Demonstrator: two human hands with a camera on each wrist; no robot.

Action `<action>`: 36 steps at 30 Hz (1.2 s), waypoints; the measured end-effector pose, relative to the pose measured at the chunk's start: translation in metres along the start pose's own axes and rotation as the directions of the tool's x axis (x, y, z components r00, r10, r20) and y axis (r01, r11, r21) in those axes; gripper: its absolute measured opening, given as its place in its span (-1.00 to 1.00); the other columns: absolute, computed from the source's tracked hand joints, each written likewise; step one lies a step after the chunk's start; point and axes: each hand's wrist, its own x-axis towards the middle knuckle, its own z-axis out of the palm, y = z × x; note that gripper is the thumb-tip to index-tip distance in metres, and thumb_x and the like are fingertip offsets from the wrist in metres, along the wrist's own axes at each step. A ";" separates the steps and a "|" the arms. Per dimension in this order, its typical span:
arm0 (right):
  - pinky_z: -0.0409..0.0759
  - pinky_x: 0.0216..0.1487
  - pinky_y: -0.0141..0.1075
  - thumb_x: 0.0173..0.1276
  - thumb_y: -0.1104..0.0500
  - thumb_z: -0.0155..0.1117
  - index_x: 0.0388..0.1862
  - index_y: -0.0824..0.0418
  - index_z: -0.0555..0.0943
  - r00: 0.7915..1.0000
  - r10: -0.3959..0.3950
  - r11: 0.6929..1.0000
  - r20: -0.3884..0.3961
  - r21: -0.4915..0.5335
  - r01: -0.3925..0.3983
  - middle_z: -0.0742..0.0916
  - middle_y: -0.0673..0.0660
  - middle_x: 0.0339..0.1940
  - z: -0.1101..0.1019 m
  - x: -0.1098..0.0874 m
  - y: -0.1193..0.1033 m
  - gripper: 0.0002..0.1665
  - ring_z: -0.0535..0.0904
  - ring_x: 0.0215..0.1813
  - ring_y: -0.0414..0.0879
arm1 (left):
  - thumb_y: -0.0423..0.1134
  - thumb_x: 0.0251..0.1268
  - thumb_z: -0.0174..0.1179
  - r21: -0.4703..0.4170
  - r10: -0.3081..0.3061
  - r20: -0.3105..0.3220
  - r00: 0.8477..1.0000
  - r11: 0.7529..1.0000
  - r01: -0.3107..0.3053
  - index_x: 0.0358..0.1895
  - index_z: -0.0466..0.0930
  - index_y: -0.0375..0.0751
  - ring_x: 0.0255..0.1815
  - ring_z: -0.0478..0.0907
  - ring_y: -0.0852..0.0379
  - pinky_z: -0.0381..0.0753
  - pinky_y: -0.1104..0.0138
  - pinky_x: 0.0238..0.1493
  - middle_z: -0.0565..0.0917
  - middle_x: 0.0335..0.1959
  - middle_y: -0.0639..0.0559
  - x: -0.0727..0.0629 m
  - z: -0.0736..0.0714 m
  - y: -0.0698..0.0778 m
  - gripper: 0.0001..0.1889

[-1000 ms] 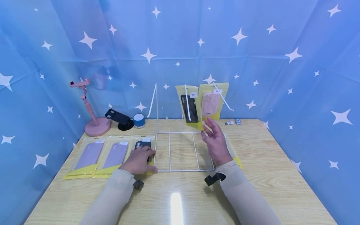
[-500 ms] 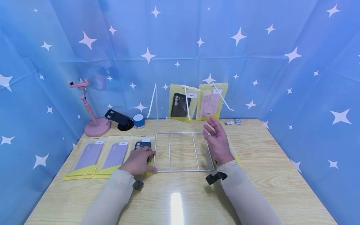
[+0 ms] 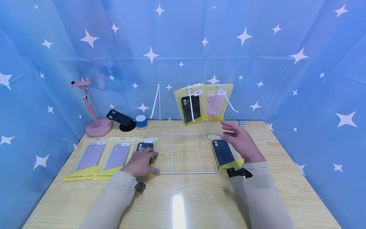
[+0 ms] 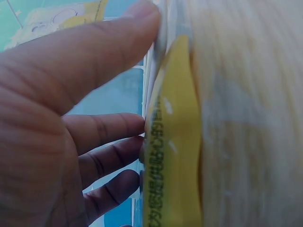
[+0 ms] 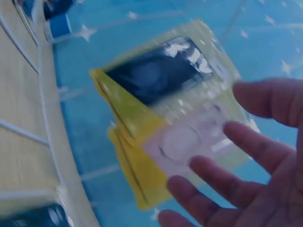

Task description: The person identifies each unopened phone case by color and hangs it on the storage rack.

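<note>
My left hand [image 3: 141, 161] rests on a bagged black phone case [image 3: 145, 147] at the left edge of a white wire rack [image 3: 187, 173]. In the left wrist view its thumb and fingertips [image 4: 128, 124] touch near the bag's yellow end [image 4: 177, 142]. My right hand [image 3: 241, 141], holding nothing, is raised with spread fingers above a bagged dark blue phone case [image 3: 223, 152] right of the rack. From the rack's hooks hang a bagged black phone case [image 3: 191, 109], tilted, and a bagged pink phone case [image 3: 214, 105]. The left hook [image 3: 154, 101] bears no bag.
Two bagged purple phone cases [image 3: 91, 157] lie at the left of the wooden table [image 3: 148, 206]. Behind them stand a pink phone stand [image 3: 98, 128], a black phone case on a stand [image 3: 121, 118] and a blue-and-white cylinder [image 3: 141, 121]. Small items [image 3: 241, 123] lie at the back right.
My right hand has moved right, away from the hanging bags, uncovering the dark blue case. The hanging black case's bag has swung left, then back right. My left hand has stayed in place.
</note>
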 end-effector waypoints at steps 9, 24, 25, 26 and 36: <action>0.47 0.43 0.30 0.51 -0.15 0.37 0.64 0.05 0.37 0.991 0.067 0.979 0.114 -0.198 -0.044 0.50 0.32 0.53 -0.032 -0.002 0.017 -0.18 0.45 0.50 0.32 | 0.20 0.01 0.61 0.006 0.005 -0.001 1.000 1.000 -0.005 0.44 0.58 -0.03 0.34 0.43 -0.09 0.38 -0.11 0.47 0.56 0.37 -0.02 0.000 0.000 -0.001 -0.12; 0.47 0.41 0.29 0.40 -0.19 0.46 0.61 0.14 0.40 0.944 0.254 0.927 0.209 -0.332 -0.176 0.42 0.48 0.55 -0.048 0.006 0.068 -0.08 0.36 0.53 0.43 | 0.18 0.03 0.61 0.013 0.014 -0.011 1.000 1.000 -0.014 0.44 0.58 -0.05 0.34 0.44 -0.10 0.38 -0.11 0.46 0.57 0.37 -0.03 -0.001 0.001 -0.001 -0.13; 0.46 0.40 0.31 0.40 -0.19 0.46 0.61 0.13 0.41 0.941 0.267 0.922 0.208 -0.338 -0.187 0.42 0.48 0.56 -0.048 0.006 0.069 -0.08 0.35 0.54 0.43 | 0.18 0.02 0.61 0.014 0.014 -0.011 1.000 1.000 -0.014 0.44 0.58 -0.05 0.34 0.44 -0.10 0.39 -0.10 0.46 0.57 0.36 -0.03 -0.001 0.001 -0.001 -0.13; 0.45 0.41 0.33 0.39 -0.20 0.47 0.60 0.12 0.42 0.938 0.278 0.919 0.207 -0.343 -0.196 0.41 0.48 0.56 -0.048 0.007 0.071 -0.08 0.34 0.54 0.44 | 0.18 0.02 0.61 0.014 0.013 -0.012 1.000 1.000 -0.013 0.44 0.58 -0.05 0.33 0.44 -0.10 0.39 -0.10 0.46 0.57 0.36 -0.03 -0.001 0.001 -0.001 -0.13; 0.36 0.47 0.36 0.38 -0.18 0.48 0.61 0.13 0.41 0.923 0.324 0.902 0.207 -0.361 -0.236 0.37 0.53 0.56 -0.045 0.009 0.084 -0.08 0.30 0.54 0.48 | 0.17 0.02 0.62 0.020 0.018 -0.013 1.000 1.000 -0.018 0.43 0.59 -0.06 0.31 0.45 -0.09 0.40 -0.10 0.44 0.58 0.35 -0.03 0.000 0.002 -0.001 -0.14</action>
